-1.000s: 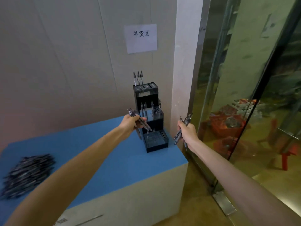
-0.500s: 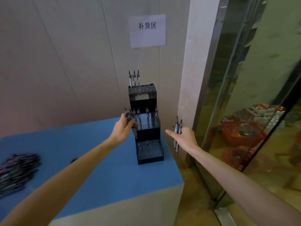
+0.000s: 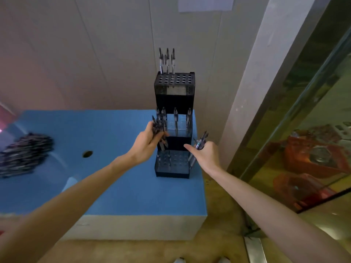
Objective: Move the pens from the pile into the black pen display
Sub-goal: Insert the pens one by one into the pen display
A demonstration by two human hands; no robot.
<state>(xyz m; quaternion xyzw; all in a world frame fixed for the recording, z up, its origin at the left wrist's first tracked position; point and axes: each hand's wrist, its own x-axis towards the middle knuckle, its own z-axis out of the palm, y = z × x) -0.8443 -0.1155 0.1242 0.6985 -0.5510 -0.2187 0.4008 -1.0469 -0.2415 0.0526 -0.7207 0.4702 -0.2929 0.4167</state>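
My left hand (image 3: 147,143) is clenched round a bundle of pens (image 3: 158,132), long axes near upright, tilted a bit left, tips down toward the lower tier; count unclear, they overlap (maybe four or more). It sits just left of the black pen display (image 3: 174,128), bundle touching or nearly touching the middle tier's left edge, cannot tell which.

My right hand (image 3: 206,154) grips a smaller bunch of pens (image 3: 199,146), about three, long axes slanting up to the right, clip ends up, lower ends down by the bottom tier's right corner. Index finger stretched out left toward the display front.

Display: three stepped tiers, centre of frame, standing on the blue table top (image 3: 114,186) near its right edge.
- Top tier (image 3: 174,80): grid of holes, three pens (image 3: 167,60) upright in the back-left holes.
- Middle tier (image 3: 176,126): about four pens standing upright, spread across (left ones partly hidden by my bundle).
- Bottom tier (image 3: 172,164): holes look empty, blurred.

Pen pile (image 3: 24,153) lies at the left edge of frame, on the table, well apart from the display, pens mostly lying flat; blurred, uncountable. One round hole (image 3: 87,154) in the table top between pile and display.
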